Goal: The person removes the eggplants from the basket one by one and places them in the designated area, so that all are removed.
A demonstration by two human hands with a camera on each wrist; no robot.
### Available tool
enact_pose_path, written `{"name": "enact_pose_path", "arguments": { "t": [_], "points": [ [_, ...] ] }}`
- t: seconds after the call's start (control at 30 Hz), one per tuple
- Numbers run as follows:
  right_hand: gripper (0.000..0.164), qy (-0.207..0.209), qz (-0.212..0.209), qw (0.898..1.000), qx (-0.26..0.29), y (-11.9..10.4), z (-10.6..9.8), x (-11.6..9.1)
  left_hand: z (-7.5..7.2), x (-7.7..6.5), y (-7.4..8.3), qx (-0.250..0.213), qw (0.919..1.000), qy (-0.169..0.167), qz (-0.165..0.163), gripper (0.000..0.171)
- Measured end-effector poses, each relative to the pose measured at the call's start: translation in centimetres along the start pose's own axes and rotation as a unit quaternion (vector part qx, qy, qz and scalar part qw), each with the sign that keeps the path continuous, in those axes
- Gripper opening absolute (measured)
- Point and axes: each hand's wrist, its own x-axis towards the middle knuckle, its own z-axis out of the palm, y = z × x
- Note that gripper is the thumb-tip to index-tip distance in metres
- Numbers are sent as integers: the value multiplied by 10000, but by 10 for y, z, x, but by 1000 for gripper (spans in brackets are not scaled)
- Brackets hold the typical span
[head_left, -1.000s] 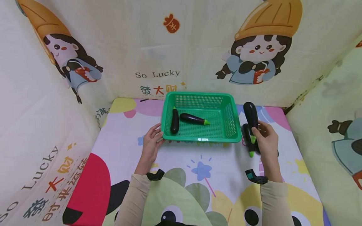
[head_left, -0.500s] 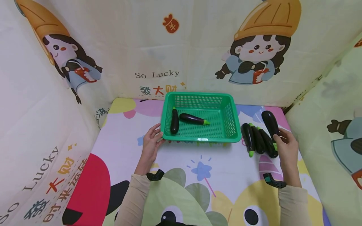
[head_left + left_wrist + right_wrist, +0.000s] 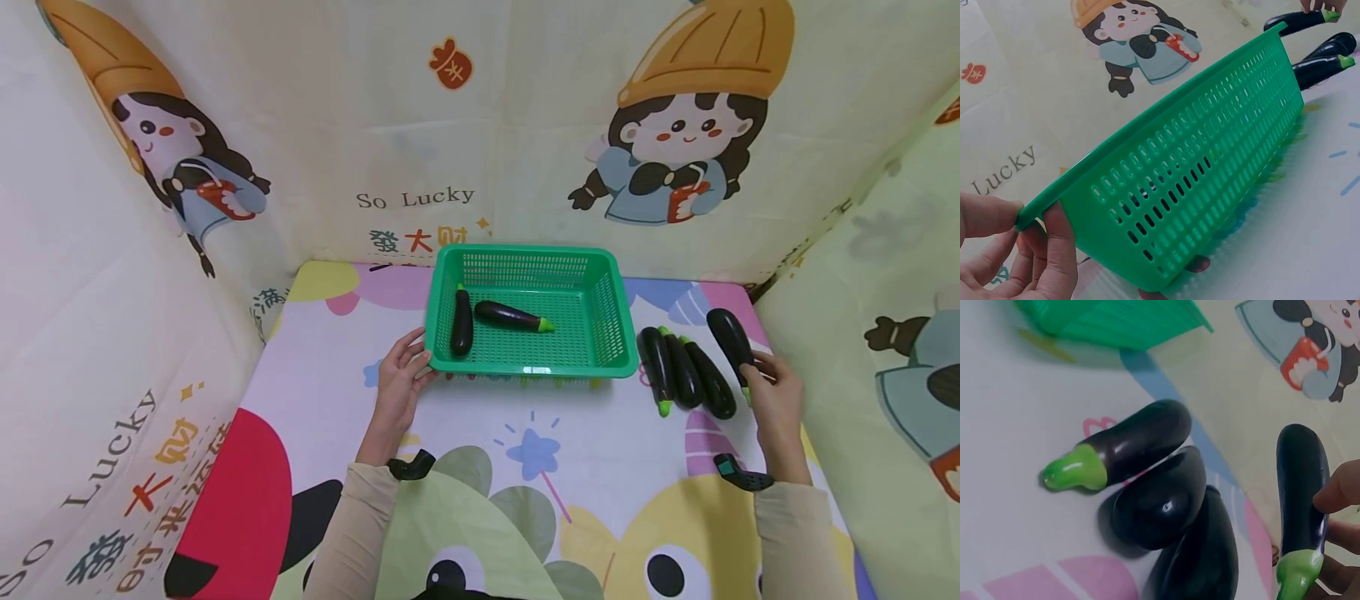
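Note:
My left hand [image 3: 402, 377] pinches the front left corner of the green plastic basket [image 3: 536, 367]; in the left wrist view the thumb lies over the rim with fingers beneath. Inside it lie two eggplants, one upright along the left side [image 3: 462, 323] and another crosswise [image 3: 510, 315]. My right hand [image 3: 777, 392] holds a dark eggplant [image 3: 1300, 481] near its green stem end, thumb on one side and fingers on the other. Just left of that hand, three more eggplants [image 3: 684, 371] lie side by side on the table.
The table [image 3: 480, 433] wears a cartoon-printed cover. Printed cloth walls [image 3: 525, 150] rise behind it and on both sides. The row of eggplants sits close to the basket's right side, and the basket stands near the back wall.
My right hand has carried its eggplant rightward, from over the table eggplants to just right of them, and lowered slightly. The left hand and basket have stayed in place.

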Motion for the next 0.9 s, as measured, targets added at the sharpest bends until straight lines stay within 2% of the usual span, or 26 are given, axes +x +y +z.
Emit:
{"name": "enact_pose_path", "arguments": {
  "t": [0.27, 0.53, 0.7, 0.9],
  "points": [
    [51, -185, 206, 9992, -279, 18, -1, 13, 0, -1, 2, -6, 10000, 25, -24, 46],
    [43, -395, 371, 9984, -181, 29, -1, 17, 1, 0, 2, 71, 9999, 56, -58, 46],
    [46, -521, 383, 9977, -220, 34, -2, 21, 1, -1, 2, 161, 9998, 48, -56, 46],
    [57, -737, 391, 9957, -401, 37, -4, 27, 1, -1, 3, 147, 9999, 23, -25, 46]
  ]
}}
